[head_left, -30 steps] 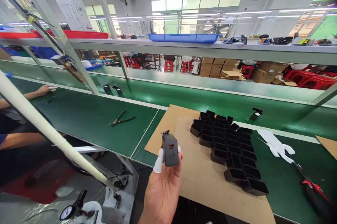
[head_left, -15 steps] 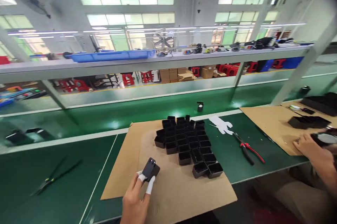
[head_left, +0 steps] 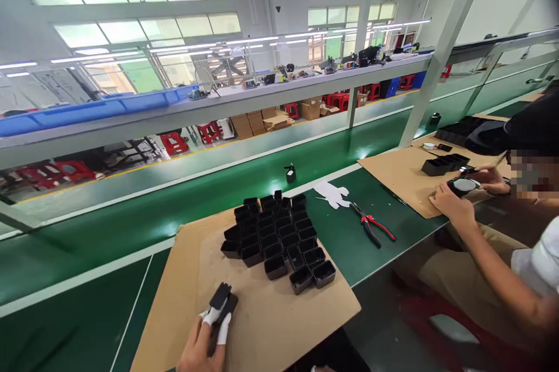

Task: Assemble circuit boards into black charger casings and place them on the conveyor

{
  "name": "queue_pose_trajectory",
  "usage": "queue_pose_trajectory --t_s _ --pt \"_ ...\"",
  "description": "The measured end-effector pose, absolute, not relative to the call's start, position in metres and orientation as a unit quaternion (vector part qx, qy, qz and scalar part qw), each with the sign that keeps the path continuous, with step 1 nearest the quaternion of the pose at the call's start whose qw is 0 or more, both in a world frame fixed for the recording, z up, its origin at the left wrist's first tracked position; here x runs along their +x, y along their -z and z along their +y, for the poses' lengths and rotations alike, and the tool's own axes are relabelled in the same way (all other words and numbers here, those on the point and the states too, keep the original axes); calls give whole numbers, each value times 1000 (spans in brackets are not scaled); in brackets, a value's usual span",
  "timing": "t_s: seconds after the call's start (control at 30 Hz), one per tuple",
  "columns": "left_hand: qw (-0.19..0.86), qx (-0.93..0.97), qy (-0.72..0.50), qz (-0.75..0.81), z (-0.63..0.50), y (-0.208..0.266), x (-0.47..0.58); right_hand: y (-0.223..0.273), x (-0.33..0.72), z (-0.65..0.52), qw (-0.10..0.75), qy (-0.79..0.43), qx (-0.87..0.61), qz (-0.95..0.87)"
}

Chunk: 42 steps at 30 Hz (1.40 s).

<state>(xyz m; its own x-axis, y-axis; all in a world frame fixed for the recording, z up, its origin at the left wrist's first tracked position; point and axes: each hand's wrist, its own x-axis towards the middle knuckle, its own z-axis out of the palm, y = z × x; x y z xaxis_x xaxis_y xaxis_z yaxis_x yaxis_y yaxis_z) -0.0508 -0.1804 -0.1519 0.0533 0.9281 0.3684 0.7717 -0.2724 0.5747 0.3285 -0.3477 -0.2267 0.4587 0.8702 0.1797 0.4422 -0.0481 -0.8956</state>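
Observation:
My left hand (head_left: 205,334), with white covers on its fingertips, is closed around a small black box (head_left: 231,305). A flat black lid-like piece (head_left: 222,296) with small shiny tips at its far end sits over the box, under my fingers. Both are above the near left part of a cardboard sheet (head_left: 262,337). Beyond them, several open-topped black boxes (head_left: 275,267) stand packed together on the cardboard. Only a sliver of what looks like my right hand (head_left: 322,369) shows at the bottom edge; its fingers are hidden.
Red-and-black pliers (head_left: 371,226) and a white glove (head_left: 332,193) lie right of the cardboard on the green bench. A small black item (head_left: 290,173) stands behind the boxes. At right, a co-worker's hands (head_left: 454,203) hold a round-faced part. A shelf (head_left: 279,95) crosses above.
The view has swung right, showing more of the co-worker and shifting the bench leftward. My left hand still grips the black box. A sliver of a hand has appeared at the bottom edge.

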Motion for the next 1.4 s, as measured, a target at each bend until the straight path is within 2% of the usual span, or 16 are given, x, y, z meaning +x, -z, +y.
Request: queue_pose_trajectory --t_s 0.1,0.2,0.33,0.43,0.53,0.63,0.87,1.0,1.07,1.1,1.17,1.23,1.27,1.33,1.4 --pt "152 692 -377 597 -188 140 -36 233 299 -364 467 -265 -655 -532" --pt "289 612 -446 585 -201 119 -13 248 271 -379 433 -319 -611 -581" --pt "496 315 -615 526 -231 76 23 285 261 -400 398 -353 -597 -600" --pt "605 101 -640 463 -257 35 45 317 271 -418 398 -337 -624 -582" --pt "642 -65 -631 431 -273 3 60 334 280 -429 401 -315 -636 -579" --pt "658 -133 -623 402 -279 -11 66 329 281 -430 380 -330 -633 -588" --pt "646 -164 -616 419 -284 -17 66 302 271 -423 329 -368 -655 -572" --pt "676 -82 -607 410 -287 5 52 296 264 -423 314 -383 -651 -575" --pt "642 62 -624 442 -282 25 41 291 261 -421 309 -388 -647 -578" --pt "583 157 -641 474 -278 36 35 288 259 -420 305 -392 -645 -581" --pt "378 356 -664 538 -264 58 18 282 255 -417 295 -395 -641 -588" --pt "152 528 -619 561 -247 78 -1 277 251 -414 287 -395 -638 -595" --pt "81 595 -576 555 -238 88 -11 275 249 -412 285 -396 -634 -600" --pt "30 682 -500 533 -226 106 -30 273 245 -408 282 -397 -627 -608" --pt "38 717 -461 523 -220 122 -43 274 243 -405 280 -401 -621 -613"
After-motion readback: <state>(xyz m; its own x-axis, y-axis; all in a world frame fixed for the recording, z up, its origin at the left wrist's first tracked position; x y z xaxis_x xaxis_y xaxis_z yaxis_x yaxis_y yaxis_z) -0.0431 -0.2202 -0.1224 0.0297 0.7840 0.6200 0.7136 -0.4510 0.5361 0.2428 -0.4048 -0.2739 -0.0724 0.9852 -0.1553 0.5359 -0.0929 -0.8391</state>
